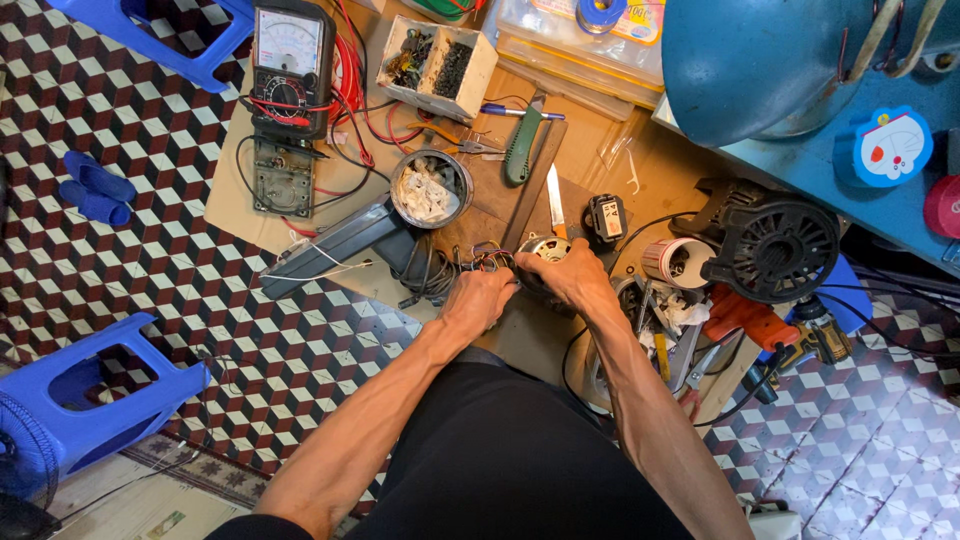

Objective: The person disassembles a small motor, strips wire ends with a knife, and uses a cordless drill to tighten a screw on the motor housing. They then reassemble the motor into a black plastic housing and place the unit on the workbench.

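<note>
Both forearms are reaching forward from the bottom edge, over dark clothing, to a brown work board (600, 140) lying on the patterned tile floor (150, 270). The left hand (478, 298) is curling its grip tightly around a tangle of thin wires (490, 260), fingers pressed together on them. The right hand (566, 270) is cupping a small round electric motor (545, 247), its grip wrapping the metal body; the motor is sitting between the two hands, near the middle of the board.

Just beyond the motor a utility knife (556, 200) is lying with its blade out, and a green-handled tool (521, 146) is resting beside it. A small black component (606, 218) is sitting just right of the knife. To the right, a black fan housing (775, 248) and a white cylinder (675, 262) are crowding the right arm, with an orange-and-black drill (770, 325) lying below them. Left of the hands a grey cover (335, 245) is slanting across the board's edge, and loose black cables are trailing past it.

A round metal tin (431, 188) is holding crumpled white scraps. Behind it, a white divided box (440, 65) is holding dark screws in its compartments. An analogue multimeter (290, 65) with red leads is lying further left. Blue plastic stools (90, 390) are standing on the floor.
</note>
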The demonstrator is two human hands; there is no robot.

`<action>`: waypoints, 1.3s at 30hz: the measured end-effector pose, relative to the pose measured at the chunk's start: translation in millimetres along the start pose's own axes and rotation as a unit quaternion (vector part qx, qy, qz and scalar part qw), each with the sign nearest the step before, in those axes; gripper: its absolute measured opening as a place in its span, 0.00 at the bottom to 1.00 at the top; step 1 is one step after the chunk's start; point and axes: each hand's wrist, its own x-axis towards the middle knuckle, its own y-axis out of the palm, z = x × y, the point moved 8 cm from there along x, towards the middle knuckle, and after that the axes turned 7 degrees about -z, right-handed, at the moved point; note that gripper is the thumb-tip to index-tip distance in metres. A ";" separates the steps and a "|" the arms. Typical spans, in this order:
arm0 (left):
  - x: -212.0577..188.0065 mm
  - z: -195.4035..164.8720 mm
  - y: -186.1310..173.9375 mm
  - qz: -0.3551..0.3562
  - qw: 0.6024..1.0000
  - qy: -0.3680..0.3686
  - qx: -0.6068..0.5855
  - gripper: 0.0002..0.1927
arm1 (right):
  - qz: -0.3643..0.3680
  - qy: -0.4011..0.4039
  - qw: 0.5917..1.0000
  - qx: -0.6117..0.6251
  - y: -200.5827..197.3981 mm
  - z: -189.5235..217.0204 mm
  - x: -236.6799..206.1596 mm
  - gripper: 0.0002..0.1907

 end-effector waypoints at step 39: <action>5.6 -89.1 -84.4 0.010 0.987 -0.148 -0.064 0.18 | -0.469 -0.218 0.843 -0.147 -335.6 -54.5 -40.7 0.37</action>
